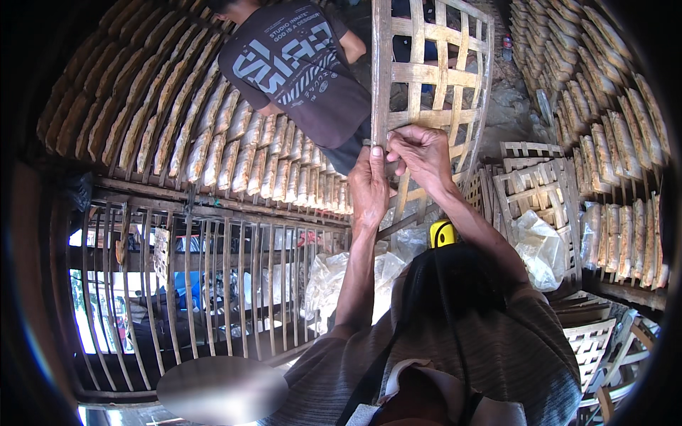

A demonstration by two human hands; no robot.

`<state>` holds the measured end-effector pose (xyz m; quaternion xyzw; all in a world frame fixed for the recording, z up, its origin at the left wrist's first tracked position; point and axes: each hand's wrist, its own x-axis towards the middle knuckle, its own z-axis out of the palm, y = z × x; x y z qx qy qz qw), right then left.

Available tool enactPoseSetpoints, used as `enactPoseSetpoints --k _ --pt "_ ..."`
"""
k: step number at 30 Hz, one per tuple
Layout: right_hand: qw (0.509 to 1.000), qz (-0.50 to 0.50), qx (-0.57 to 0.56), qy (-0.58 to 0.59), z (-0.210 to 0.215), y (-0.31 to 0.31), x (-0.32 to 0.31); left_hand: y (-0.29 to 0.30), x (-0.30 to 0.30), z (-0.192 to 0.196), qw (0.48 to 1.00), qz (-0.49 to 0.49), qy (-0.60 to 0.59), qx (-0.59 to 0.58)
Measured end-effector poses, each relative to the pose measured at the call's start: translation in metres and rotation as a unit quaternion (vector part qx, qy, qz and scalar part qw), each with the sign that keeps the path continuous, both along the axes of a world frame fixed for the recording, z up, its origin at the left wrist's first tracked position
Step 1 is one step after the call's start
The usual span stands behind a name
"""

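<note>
A woven bamboo tray [428,74] with an open lattice and a thick side rail stands upright in front of me. My left hand [369,186] is closed around the lower end of its rail, the thumb pressed on the wood. Beside it, my right hand [425,155] has its fingers bent into a pinch close to the same rail, near the left thumb. What lies between those right fingertips is too small to make out. Through the lattice gaps, dark clothing shows behind the tray.
Another person [305,78] in a dark printed shirt stands ahead, left of the tray. Racks of pale packed slabs [263,153] line the left; more slabs [614,153] line the right. A slatted bamboo rack [213,284] is at lower left. Woven trays [543,192] and plastic sheeting [538,250] lie right.
</note>
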<state>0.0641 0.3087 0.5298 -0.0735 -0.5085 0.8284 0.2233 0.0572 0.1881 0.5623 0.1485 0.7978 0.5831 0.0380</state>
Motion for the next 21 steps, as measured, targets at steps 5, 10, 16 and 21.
enactPoseSetpoints --k 5,10,16,21 --pt "0.931 -0.076 0.353 -0.049 0.003 0.012 0.014 -0.006 -0.007 -0.014 1.000 0.006 -0.003 -0.004" --pt "0.916 -0.032 0.395 -0.062 0.014 0.023 0.023 -0.015 -0.014 -0.019 0.999 0.006 -0.037 0.036" --pt "0.983 0.063 0.156 -0.079 0.016 0.021 0.016 -0.008 -0.009 -0.008 0.995 0.006 -0.070 0.075" --pt "0.964 -0.033 0.263 -0.010 0.008 0.015 0.016 -0.003 -0.007 -0.014 0.997 0.011 -0.049 0.060"
